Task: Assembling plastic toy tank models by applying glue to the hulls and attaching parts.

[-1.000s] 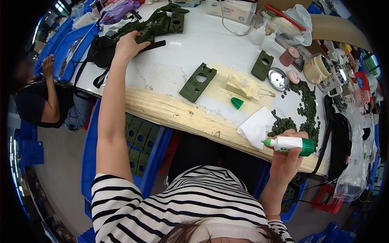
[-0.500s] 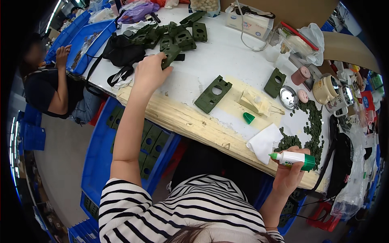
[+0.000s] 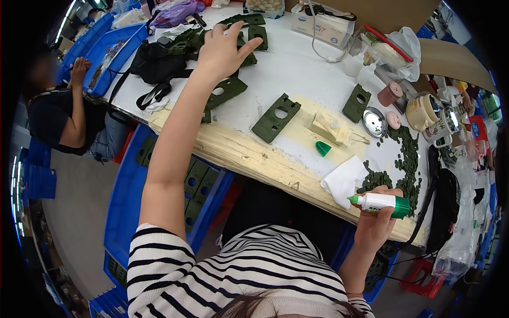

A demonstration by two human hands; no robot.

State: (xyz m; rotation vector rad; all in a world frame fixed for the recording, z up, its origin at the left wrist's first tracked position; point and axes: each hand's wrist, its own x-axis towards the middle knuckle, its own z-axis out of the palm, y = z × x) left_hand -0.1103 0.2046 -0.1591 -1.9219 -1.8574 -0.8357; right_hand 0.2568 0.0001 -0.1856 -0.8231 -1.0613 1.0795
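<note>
My left hand (image 3: 221, 54), fingers spread, is over a heap of dark green tank-hull-shaped plastic parts (image 3: 258, 36); nothing shows in its grip. By its wrist lies a green part with a round hole (image 3: 231, 91), partly hidden by my forearm. My right hand (image 3: 374, 230) grips a white glue bottle (image 3: 379, 202) with a green nozzle and green base, tip toward the left. One green hull part (image 3: 268, 130) rests mid-table, another (image 3: 357, 102) further right. A green cap (image 3: 322, 148) lies beside a cream block (image 3: 330, 127) with thin pins.
Small green pieces (image 3: 409, 159) are scattered at right near a white cloth (image 3: 343, 179), a metal lid (image 3: 375, 123) and mugs (image 3: 422, 112). A black bag (image 3: 156, 62) lies at left. Below the edge, a blue bin (image 3: 119, 212) holds more parts. A person (image 3: 63, 119) sits far left.
My left hand has let go of a green part, now lying near the table edge, and has moved up and right over the heap with its fingers spread. The right hand still holds the bottle.
</note>
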